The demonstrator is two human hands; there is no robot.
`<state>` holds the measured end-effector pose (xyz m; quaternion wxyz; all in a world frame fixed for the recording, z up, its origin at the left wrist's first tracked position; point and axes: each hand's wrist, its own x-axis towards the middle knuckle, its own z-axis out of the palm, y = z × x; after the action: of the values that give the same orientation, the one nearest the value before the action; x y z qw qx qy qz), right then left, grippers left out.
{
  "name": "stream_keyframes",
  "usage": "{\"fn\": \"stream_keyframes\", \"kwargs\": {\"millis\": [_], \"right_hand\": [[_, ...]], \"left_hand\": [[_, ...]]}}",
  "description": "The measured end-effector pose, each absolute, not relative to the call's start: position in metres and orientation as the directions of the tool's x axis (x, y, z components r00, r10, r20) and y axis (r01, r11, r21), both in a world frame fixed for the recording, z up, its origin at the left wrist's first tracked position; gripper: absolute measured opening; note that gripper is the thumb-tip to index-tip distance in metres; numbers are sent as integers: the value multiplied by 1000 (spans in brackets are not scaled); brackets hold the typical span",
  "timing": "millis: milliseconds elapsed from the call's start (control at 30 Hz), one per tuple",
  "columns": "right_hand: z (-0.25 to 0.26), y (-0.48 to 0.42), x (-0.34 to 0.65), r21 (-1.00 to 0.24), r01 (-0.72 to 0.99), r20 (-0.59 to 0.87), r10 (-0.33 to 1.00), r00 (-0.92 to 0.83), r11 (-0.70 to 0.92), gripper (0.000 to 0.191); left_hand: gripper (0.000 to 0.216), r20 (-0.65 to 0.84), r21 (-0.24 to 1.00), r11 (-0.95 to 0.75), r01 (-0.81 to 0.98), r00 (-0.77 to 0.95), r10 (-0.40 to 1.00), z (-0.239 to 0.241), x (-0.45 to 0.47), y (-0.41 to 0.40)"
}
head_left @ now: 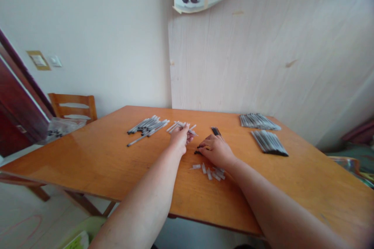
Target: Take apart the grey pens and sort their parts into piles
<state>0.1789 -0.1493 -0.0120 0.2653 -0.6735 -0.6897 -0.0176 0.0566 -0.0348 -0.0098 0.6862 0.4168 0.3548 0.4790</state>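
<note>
My left hand (pixel 179 139) is closed around a thin, clear pen barrel (pixel 191 130), its tip pointing right. Just behind that hand lies a small pile of pale, clear tubes (pixel 172 126). My right hand (pixel 217 150) rests low over the table with its fingertips pinched at a small black pen part (pixel 199 147). Another small black piece (pixel 197 152) lies under those fingertips. Several black sticks (pixel 215 130) lie beyond the right hand. On the near side of it, short whitish translucent caps (pixel 209 174) are scattered, some partly hidden by the wrist.
On the wooden table (pixel 140 175), a loose heap of black-tipped pens (pixel 149 126) lies at the left. Two rows of similar pens, one farther back (pixel 258 121) and one nearer (pixel 269 142), lie at the right. A chair (pixel 73 105) holding a plastic bag (pixel 62 127) stands left.
</note>
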Motion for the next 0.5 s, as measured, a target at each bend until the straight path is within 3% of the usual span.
{"fn": "stream_keyframes", "kwargs": {"millis": [500], "right_hand": [[-11, -146, 176, -274, 959, 305, 952, 11, 77, 24]], "left_hand": [[25, -128, 933, 214, -288, 289, 949, -12, 59, -33]]}}
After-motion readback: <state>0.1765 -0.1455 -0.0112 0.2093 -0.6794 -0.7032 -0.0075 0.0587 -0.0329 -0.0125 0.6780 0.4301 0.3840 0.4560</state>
